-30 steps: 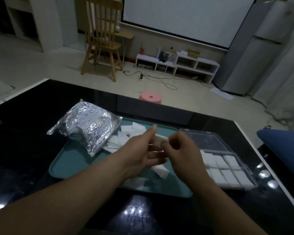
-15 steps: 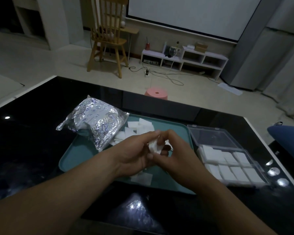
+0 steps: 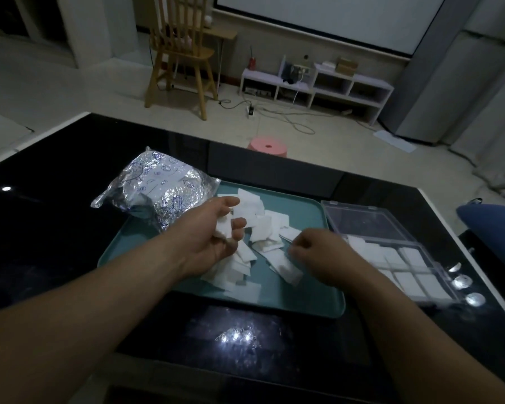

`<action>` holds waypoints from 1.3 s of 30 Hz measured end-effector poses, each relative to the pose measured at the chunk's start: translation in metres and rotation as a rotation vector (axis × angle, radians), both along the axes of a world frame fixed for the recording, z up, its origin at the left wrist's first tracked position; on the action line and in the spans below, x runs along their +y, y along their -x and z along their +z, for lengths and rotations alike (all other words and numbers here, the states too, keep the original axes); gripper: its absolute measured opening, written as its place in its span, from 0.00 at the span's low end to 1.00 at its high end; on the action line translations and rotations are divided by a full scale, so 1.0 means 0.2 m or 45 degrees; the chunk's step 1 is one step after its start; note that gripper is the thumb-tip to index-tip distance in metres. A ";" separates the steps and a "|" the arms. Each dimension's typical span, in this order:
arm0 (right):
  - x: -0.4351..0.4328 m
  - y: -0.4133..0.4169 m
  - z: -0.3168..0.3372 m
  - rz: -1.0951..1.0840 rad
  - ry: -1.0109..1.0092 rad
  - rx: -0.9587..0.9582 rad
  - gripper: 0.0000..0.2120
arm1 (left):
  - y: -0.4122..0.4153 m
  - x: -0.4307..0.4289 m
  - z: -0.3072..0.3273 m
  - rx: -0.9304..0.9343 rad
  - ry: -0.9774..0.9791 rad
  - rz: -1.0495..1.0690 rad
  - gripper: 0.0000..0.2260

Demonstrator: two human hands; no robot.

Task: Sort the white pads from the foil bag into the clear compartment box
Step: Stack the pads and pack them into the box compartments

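The silver foil bag (image 3: 161,193) lies on the left rim of a teal tray (image 3: 306,304). Several white pads (image 3: 263,223) are scattered over the tray. My left hand (image 3: 210,237) hovers above them and grips a small stack of white pads (image 3: 223,227) between thumb and fingers. My right hand (image 3: 318,255) is low over the tray with curled fingers that pinch the edge of one white pad (image 3: 286,269). The clear compartment box (image 3: 438,275) stands to the right of the tray, lid open, with white pads in several compartments.
Everything sits on a glossy black table (image 3: 56,228) with bright reflections. The box's open lid (image 3: 365,223) lies flat behind it. A blue cushion (image 3: 493,231) is past the right edge. A pink stool (image 3: 267,147) and a wooden chair (image 3: 181,53) stand on the floor beyond.
My hands were joined around a pad above the tray and have parted. The left keeps a small stack; the right has dropped to the right onto a pad on the tray.
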State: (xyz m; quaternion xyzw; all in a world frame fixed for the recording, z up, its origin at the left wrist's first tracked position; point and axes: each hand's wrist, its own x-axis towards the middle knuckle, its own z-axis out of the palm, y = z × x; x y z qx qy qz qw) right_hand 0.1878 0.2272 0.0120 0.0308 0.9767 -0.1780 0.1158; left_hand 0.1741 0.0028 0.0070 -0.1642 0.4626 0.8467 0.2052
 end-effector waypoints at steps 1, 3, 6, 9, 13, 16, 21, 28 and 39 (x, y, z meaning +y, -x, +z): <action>-0.02 -0.01 -0.01 0.040 -0.056 -0.086 0.11 | 0.00 0.00 0.00 0.005 0.023 -0.003 0.12; -0.06 -0.04 -0.03 0.080 -0.142 -0.166 0.16 | 0.00 0.01 0.00 0.018 0.062 -0.020 0.13; -0.10 -0.06 -0.08 0.121 -0.317 -0.064 0.15 | -0.01 0.02 0.01 0.029 0.111 -0.051 0.13; -0.13 -0.08 -0.10 0.145 -0.321 0.005 0.09 | -0.03 0.04 0.01 0.054 0.180 -0.076 0.12; -0.09 -0.07 -0.10 0.057 -0.104 -0.022 0.10 | -0.05 0.06 -0.01 0.108 0.234 -0.112 0.10; -0.08 -0.06 -0.03 -0.167 0.541 -0.020 0.08 | -0.05 0.09 -0.03 0.177 0.297 -0.158 0.06; -0.17 -0.12 0.06 -0.172 0.914 -0.019 0.06 | -0.08 0.14 -0.04 0.264 0.286 -0.282 0.09; -0.21 -0.10 0.07 0.007 0.852 0.145 0.06 | -0.05 0.12 -0.01 0.187 0.227 -0.118 0.06; -0.12 0.20 -0.12 0.255 0.054 0.272 0.24 | 0.03 0.00 0.01 0.018 0.002 0.015 0.07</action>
